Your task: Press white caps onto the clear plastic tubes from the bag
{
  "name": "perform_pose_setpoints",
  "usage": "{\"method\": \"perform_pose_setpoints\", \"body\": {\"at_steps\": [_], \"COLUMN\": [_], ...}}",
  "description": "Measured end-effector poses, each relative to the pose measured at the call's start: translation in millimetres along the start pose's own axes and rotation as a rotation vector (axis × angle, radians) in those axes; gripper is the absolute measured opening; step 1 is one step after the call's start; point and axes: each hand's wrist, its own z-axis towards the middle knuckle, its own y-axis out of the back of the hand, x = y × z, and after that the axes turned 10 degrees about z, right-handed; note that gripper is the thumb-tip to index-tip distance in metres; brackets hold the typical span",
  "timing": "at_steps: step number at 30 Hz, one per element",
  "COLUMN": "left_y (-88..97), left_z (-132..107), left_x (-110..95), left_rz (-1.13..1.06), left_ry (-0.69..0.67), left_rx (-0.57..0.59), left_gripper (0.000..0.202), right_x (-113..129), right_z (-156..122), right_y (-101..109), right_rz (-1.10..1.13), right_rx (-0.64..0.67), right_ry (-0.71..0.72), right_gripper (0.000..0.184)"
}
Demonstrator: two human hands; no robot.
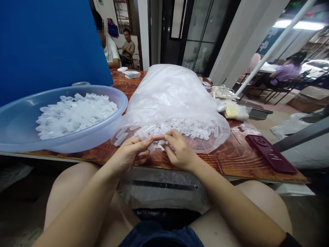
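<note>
Tube (pixel 143 134) pinched between left hand (pixel 130 153) and right hand (pixel 180 151).

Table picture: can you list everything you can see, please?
basin: one, pale blue, table's left edge
pieces in basin: many, whitish, heaped inside
plastic bag: one, clear, table's middle
pieces in bag: many, whitish, at its near end
table: one, reddish-brown wood, across the view
flat strip: one, dark red, table's right
board: one, blue, upper left
boxes: about two, white, table's far end
other people: three, two beyond the far end, one in purple far right
left hand: one, at the bag's mouth, fingertips meeting the right's
right hand: one, same spot, among the pieces
</note>
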Motion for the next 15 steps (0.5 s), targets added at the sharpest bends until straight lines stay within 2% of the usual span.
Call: {"method": "perform_pose_setpoints", "body": {"at_steps": [4,7,10,15], "left_y": [-3.8,-6.0,-8.6,-12.4], "left_z": [3.2,3.8,3.2,5.5], "left_x": [0.5,1.8,3.7,7.2], "left_rz": [-0.108,-0.173,-0.174,-0.122], "left_ry": [-0.119,-0.174,-0.203,-0.214], "left_rx": [-0.074,-0.133,-0.150,-0.202], "left_gripper": [0.038,0.031,0.032,0.034], "right_x": [13.4,25.5,35.8,40.5], "right_z": [5.7,5.8,5.1,4.2], "right_y": [11.1,9.9,7.3,9.4], "right_rz": [0.302,0.509,0.534,0.262], "right_rx": [-0.179,-0.250,-0.274,-0.312], "right_ry": [-0.209,-0.258,-0.215,0.022], "right_gripper": [0.017,0.015,0.018,0.018]}}
